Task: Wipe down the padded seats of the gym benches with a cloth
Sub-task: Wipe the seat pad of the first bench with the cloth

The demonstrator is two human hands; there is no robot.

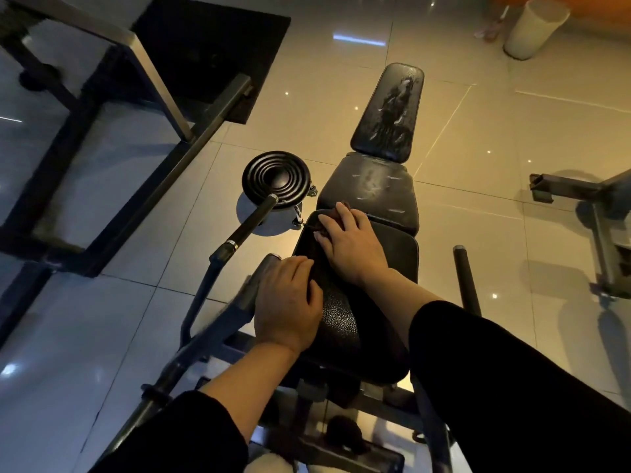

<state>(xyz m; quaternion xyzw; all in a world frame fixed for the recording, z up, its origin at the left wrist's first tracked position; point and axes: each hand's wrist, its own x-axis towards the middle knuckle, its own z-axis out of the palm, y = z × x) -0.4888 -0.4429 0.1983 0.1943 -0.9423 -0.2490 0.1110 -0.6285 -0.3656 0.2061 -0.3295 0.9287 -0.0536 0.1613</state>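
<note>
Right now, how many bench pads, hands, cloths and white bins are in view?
Bench pads: 3 (near, middle, far)
Hands: 2 (left hand, right hand)
Cloth: 1, mostly hidden under the right hand
White bin: 1
Total: 7

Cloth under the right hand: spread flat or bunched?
Cannot tell: the right hand covers nearly all of the cloth; only dark edges show.
</note>
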